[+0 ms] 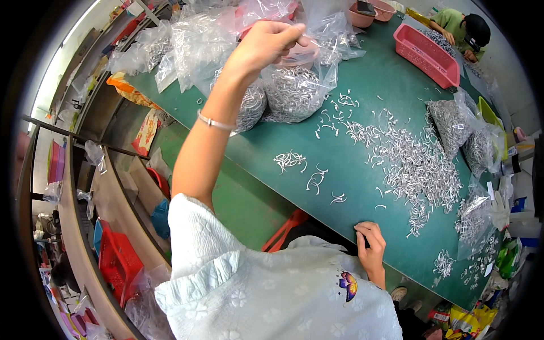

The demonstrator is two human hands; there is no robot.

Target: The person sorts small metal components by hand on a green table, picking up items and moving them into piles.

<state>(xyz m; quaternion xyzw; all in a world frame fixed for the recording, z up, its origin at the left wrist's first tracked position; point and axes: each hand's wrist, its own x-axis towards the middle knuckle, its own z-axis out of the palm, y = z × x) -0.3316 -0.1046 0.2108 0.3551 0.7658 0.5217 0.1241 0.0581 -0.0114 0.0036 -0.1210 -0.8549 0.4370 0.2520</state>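
Observation:
My left hand [272, 44] is raised above clear plastic bags, with its fingers curled in a pinch; I cannot make out what, if anything, they hold. Beneath it stands a clear bag [293, 93] packed with small silver curved metal pieces. My right hand [371, 243] rests at the near edge of the green table [340, 238], its fingers curled together, their inside hidden. Small clusters of curved metal pieces [290, 161] lie on the table between my hands. A large spread heap of the same pieces [419, 170] covers the area farther right.
More filled bags [450, 124] stand along the table's right side. A pink basket [425, 56] sits at the far right, near another person [464, 34] in green with a dark cap. On the left are shelves [85, 221] and a red basket [118, 263]. A red stool [286, 229] stands below.

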